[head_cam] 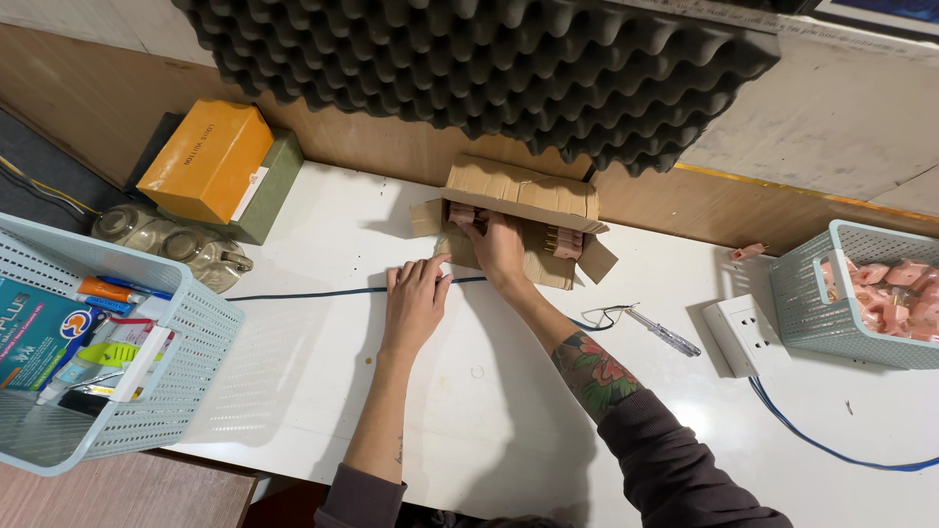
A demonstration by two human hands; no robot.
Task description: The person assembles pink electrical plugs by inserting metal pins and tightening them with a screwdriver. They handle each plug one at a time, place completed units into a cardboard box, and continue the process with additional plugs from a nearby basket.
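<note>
Left hand (415, 301) flat, open on white table (509, 411); right hand (499, 249) reaching into cardboard box (518, 196) — grip hidden. Light, crushable — probably best supported by base, not flaps.

Baskets (117, 391) — screwdriver (665, 335) — orange box (205, 156)

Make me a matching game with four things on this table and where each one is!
Things:
1. orange box
2. screwdriver
3. pink parts
4. cardboard box

Places:
A. in the basket on the right
B. under the right hand, by the back wall
C. at the far left, on top of a green box
D. lying on the white table, beside the power strip

Pairs: 1-C, 2-D, 3-A, 4-B
</note>
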